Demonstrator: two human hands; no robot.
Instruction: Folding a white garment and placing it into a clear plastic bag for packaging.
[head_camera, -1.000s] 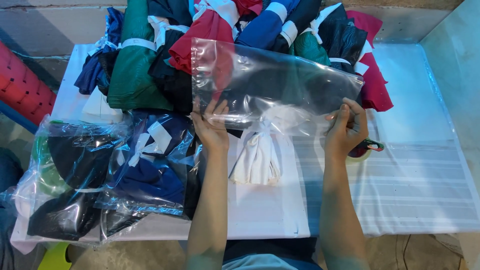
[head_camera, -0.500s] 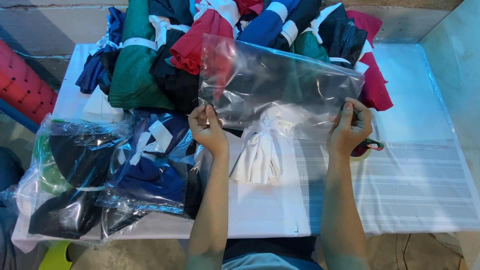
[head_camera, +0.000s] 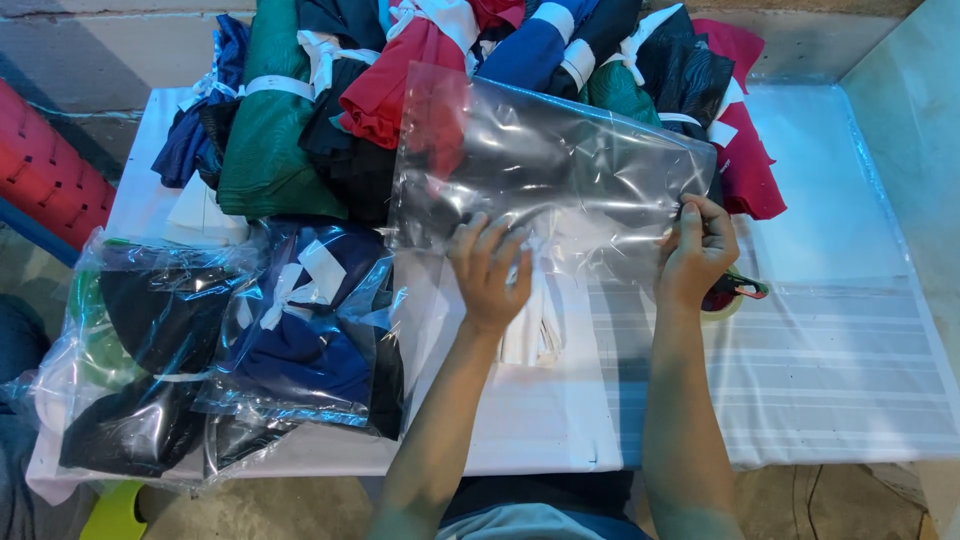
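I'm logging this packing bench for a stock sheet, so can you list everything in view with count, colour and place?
clear plastic bag: one, transparent, empty, held up over the middle of the table
rolled garments: a heap, green, red, blue, black and maroon, most tied with white bands, along the far side
white garment: one, partly under the bag and the left hand
bagged garments: a few packs, dark blue, black and green inside clear plastic, at the near left
tape roll: one, mostly hidden behind the right hand
table: one, under a white striped cover
red ribbed object: one, at the left edge
left hand: spread at the bag's lower edge
right hand: pinching the bag's right end
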